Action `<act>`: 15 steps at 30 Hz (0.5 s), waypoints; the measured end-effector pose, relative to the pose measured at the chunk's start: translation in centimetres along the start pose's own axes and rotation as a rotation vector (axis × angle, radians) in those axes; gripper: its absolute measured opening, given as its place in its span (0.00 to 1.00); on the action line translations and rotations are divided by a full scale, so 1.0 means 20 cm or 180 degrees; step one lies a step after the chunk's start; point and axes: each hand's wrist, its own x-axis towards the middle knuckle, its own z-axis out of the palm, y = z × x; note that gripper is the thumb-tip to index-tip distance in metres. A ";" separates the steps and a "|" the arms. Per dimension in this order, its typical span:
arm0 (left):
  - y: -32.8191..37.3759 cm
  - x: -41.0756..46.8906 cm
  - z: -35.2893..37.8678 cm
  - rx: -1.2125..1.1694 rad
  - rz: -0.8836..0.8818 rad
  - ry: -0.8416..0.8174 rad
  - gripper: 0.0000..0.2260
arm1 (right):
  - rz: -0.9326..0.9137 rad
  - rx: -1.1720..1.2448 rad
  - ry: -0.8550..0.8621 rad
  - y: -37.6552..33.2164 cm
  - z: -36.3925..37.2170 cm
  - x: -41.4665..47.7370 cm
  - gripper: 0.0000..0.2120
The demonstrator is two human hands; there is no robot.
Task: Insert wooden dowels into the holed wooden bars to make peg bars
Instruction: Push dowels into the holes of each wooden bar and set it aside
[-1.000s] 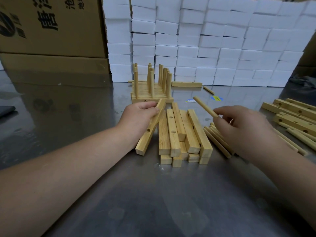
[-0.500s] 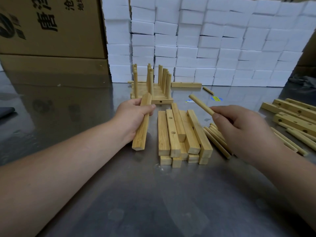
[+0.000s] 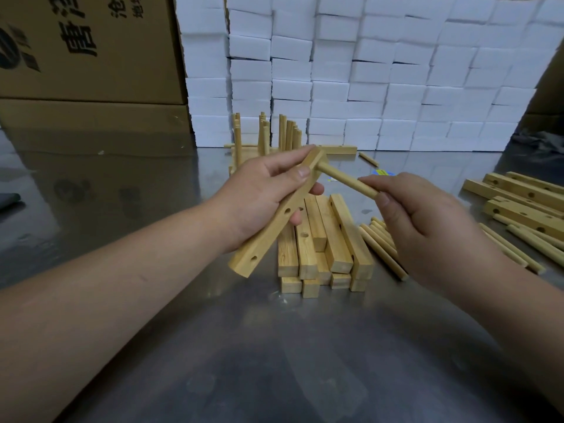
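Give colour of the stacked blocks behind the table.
White, plain; the stacked blocks show clearest in the head view.

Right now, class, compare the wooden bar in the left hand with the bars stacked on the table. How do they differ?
The held bar is tilted, gripped by the left hand; the stacked bars lie flat on the table. The held bar has a dowel meeting its upper end, pinched by the right hand; the stacked bars have none. Both are wood with drilled holes.

- Glossy grey metal tabletop (image 3: 290, 361), mirroring what stands behind it.
- White foam blocks (image 3: 366, 71) stacked like a wall along its far edge.
- Printed cardboard boxes (image 3: 91, 50) at the far left corner.
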 end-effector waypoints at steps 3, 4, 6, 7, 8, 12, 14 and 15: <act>0.00 0.00 0.00 0.0064 0.0049 0.0057 0.10 | 0.0027 -0.0060 0.0013 0.00 0.01 0.00 0.20; 0.00 0.00 0.00 0.0085 0.0063 0.0080 0.09 | 0.0049 -0.0074 0.0011 0.00 0.01 0.00 0.20; 0.00 0.00 0.01 0.0144 0.0069 0.0116 0.07 | 0.0058 -0.0084 0.0006 0.00 0.00 0.00 0.21; 0.00 0.00 0.01 0.0170 0.0073 0.0131 0.07 | 0.0044 -0.0087 0.0019 0.00 0.00 0.00 0.21; 0.00 0.00 0.01 0.0194 0.0086 0.0147 0.07 | 0.0024 -0.0092 0.0047 0.00 0.00 0.00 0.20; 0.01 0.00 0.01 0.0270 0.0126 0.0102 0.10 | 0.0027 -0.0102 0.0229 0.00 0.01 -0.01 0.15; 0.01 0.00 0.01 0.0267 0.0098 0.0005 0.13 | 0.0065 -0.0109 0.0263 0.01 0.01 0.00 0.14; 0.01 0.00 0.01 0.0281 0.0073 -0.0043 0.15 | 0.0077 -0.0116 0.0274 0.01 0.00 0.00 0.15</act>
